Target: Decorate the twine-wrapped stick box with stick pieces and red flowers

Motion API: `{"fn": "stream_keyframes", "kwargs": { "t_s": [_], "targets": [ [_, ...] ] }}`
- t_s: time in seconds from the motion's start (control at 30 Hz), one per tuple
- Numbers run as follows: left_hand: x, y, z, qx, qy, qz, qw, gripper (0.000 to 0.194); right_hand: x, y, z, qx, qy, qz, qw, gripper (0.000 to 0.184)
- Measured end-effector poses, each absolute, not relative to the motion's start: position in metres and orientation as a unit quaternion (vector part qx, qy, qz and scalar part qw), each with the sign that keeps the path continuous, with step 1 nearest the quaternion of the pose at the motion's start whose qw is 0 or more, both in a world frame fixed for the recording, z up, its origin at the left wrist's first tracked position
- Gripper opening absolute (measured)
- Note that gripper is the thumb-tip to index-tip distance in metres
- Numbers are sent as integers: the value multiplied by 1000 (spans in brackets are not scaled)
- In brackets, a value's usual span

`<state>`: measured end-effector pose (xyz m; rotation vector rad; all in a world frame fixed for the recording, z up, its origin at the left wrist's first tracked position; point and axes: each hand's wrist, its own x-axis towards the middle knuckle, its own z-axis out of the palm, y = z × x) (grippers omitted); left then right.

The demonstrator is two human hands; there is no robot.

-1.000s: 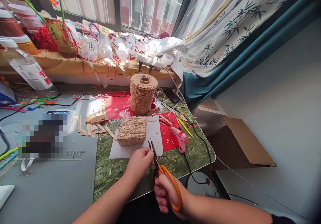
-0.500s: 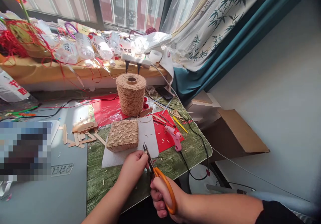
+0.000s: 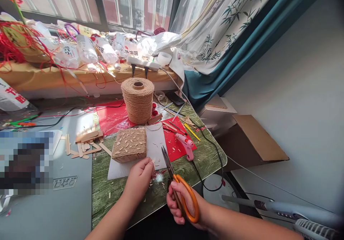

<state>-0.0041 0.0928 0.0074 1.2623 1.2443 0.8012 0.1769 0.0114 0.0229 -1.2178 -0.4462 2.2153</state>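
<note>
In my right hand is a pair of scissors with orange handles. Their blades point up and away, nearly together. My left hand is closed in a pinch to the left of the blades; what its fingertips hold, if anything, is hidden. Just beyond it sits a twine-wrapped box dotted with small pale wood chips, on a white sheet. A large spool of twine stands upright behind the box. A pink glue gun lies to the right on a red sheet.
Loose craft sticks are piled left of the box. A yellow pen lies near the table's right side. The glue gun's black cord hangs over the edge. Plastic bottles and a power strip line the sill. A cardboard box stands at right.
The scissors and my right hand have moved right, away from my left hand, and the blades have come closer together. My left hand has shifted slightly left, nearer the twine-wrapped box.
</note>
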Motion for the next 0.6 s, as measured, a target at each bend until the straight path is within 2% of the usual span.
{"fn": "stream_keyframes", "kwargs": {
  "t_s": [0.17, 0.6],
  "targets": [
    [-1, 92, 2, 530, 512, 330, 590, 31, 191, 2, 15, -413, -250, 833, 271, 68],
    [5, 90, -8, 423, 483, 305, 704, 25, 199, 1, 18, -477, -337, 787, 200, 74]
  ]
}}
